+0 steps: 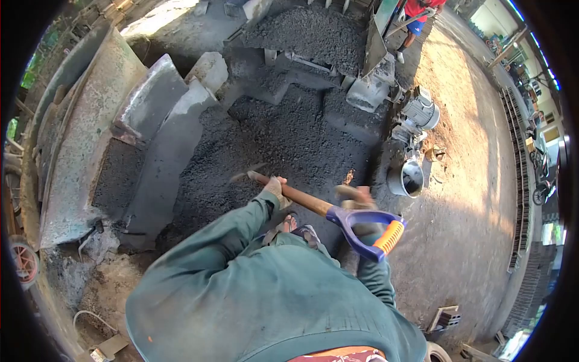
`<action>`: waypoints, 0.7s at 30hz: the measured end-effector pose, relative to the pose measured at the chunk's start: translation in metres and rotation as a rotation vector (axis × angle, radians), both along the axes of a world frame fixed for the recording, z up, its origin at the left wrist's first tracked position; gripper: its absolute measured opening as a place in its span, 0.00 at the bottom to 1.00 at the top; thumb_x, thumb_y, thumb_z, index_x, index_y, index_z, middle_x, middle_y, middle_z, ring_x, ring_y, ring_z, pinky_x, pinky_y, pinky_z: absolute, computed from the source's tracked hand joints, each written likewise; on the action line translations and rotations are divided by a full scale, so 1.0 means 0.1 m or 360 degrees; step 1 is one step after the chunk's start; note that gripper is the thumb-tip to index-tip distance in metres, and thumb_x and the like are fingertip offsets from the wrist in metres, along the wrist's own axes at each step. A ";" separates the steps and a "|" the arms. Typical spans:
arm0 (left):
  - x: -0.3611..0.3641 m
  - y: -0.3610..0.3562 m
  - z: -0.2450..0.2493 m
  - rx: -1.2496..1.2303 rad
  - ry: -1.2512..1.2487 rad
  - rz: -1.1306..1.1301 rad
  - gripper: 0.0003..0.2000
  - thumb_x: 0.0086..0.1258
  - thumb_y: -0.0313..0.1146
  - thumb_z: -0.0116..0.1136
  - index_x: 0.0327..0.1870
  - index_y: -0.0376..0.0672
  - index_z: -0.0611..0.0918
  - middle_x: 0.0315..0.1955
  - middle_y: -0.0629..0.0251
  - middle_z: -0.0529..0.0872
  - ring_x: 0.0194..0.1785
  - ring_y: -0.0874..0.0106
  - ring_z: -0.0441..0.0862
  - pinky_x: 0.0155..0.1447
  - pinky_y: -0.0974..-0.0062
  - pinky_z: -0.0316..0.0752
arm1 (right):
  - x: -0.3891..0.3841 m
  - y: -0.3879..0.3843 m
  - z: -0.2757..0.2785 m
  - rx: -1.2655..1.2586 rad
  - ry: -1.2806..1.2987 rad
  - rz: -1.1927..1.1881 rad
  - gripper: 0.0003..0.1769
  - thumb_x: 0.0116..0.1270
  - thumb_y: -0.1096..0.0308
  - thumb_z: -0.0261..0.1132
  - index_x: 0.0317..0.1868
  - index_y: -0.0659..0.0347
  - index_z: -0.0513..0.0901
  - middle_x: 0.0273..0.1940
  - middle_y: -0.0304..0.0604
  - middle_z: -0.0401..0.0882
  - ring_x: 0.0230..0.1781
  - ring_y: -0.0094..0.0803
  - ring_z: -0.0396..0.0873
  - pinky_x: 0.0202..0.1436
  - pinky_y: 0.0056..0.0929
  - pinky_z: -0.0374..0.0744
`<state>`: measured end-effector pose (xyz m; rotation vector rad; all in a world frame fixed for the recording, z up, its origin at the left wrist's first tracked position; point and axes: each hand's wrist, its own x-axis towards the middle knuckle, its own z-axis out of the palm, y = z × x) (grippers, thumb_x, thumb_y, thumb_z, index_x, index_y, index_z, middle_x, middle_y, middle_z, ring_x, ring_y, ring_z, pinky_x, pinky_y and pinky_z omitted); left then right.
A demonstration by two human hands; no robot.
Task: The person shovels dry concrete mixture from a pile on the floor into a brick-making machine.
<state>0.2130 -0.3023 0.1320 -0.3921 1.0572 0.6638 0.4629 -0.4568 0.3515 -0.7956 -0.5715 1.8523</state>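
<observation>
A shovel with a wooden shaft and a purple D-shaped handle with an orange grip lies across in front of my body. My left hand is wrapped round the shaft near its lower end. The far end of the shaft points left over dark, damp-looking granular material, and the blade there is blurred. My right hand is beside the purple handle, its forearm passing behind it. Motion smears its fingers, and it does not hold the orange grip.
Concrete slabs and a long metal trough stand left. A motor and a metal bucket line the right edge of the pit. More dark material is heaped at the back. A person in red stands behind right.
</observation>
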 end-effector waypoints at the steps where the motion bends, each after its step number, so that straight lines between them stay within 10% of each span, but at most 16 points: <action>1: 0.04 0.03 -0.02 -0.0001 0.0034 0.0057 0.12 0.62 0.31 0.61 0.43 0.48 0.72 0.33 0.67 0.72 0.34 0.63 0.75 0.41 0.55 0.80 | 0.20 -0.15 0.30 0.0098 0.0494 -0.0187 0.51 0.74 0.28 0.46 0.69 0.75 0.68 0.32 0.40 0.82 0.25 0.29 0.79 0.29 0.25 0.78; 6: 0.33 0.30 -0.33 0.0092 0.0182 0.0156 0.07 0.62 0.30 0.60 0.36 0.49 0.74 0.31 0.65 0.70 0.30 0.63 0.72 0.36 0.53 0.78 | 0.86 -0.53 0.78 0.0183 -0.1310 -0.0422 0.56 0.60 0.33 0.71 0.73 0.72 0.65 0.46 0.45 0.81 0.42 0.30 0.83 0.48 0.32 0.83; 9: 0.49 0.47 -0.55 0.0152 0.0104 0.0084 0.07 0.63 0.31 0.59 0.37 0.48 0.73 0.29 0.63 0.70 0.30 0.60 0.73 0.37 0.50 0.78 | 0.64 -0.47 0.73 -0.0425 -0.1109 -0.0552 0.40 0.60 0.72 0.70 0.73 0.66 0.65 0.44 0.48 0.81 0.34 0.34 0.84 0.41 0.37 0.87; 12: 0.66 0.73 -0.56 0.0059 0.0120 -0.0013 0.07 0.65 0.31 0.58 0.37 0.46 0.71 0.28 0.58 0.70 0.29 0.55 0.74 0.42 0.44 0.78 | 0.32 -0.43 0.47 -0.0749 -0.0753 -0.0961 0.45 0.57 0.83 0.63 0.76 0.62 0.58 0.39 0.48 0.79 0.32 0.38 0.82 0.39 0.40 0.86; 14: 0.77 1.04 -0.42 -0.0039 0.0174 -0.0079 0.07 0.69 0.29 0.57 0.38 0.43 0.70 0.27 0.56 0.70 0.28 0.54 0.73 0.41 0.43 0.77 | -0.05 -0.11 0.38 -0.1101 -0.0483 -0.1442 0.33 0.58 0.86 0.56 0.67 0.64 0.67 0.34 0.44 0.76 0.24 0.34 0.76 0.33 0.41 0.85; 16: 0.82 1.44 -0.37 0.0002 0.0219 -0.0192 0.07 0.71 0.29 0.55 0.38 0.42 0.69 0.27 0.57 0.70 0.28 0.55 0.72 0.40 0.44 0.76 | -0.11 -0.03 -0.22 -0.1350 -0.0479 -0.1456 0.06 0.60 0.75 0.61 0.38 0.58 0.78 0.26 0.39 0.75 0.20 0.35 0.75 0.26 0.46 0.82; 21: 0.90 3.12 -0.44 0.0118 0.0322 -0.0324 0.08 0.78 0.31 0.53 0.38 0.44 0.68 0.26 0.60 0.68 0.26 0.61 0.68 0.37 0.53 0.75 | -0.62 1.23 -1.08 -0.1359 0.0291 -0.1622 0.03 0.68 0.69 0.63 0.38 0.56 0.77 0.28 0.40 0.72 0.23 0.40 0.72 0.32 0.50 0.78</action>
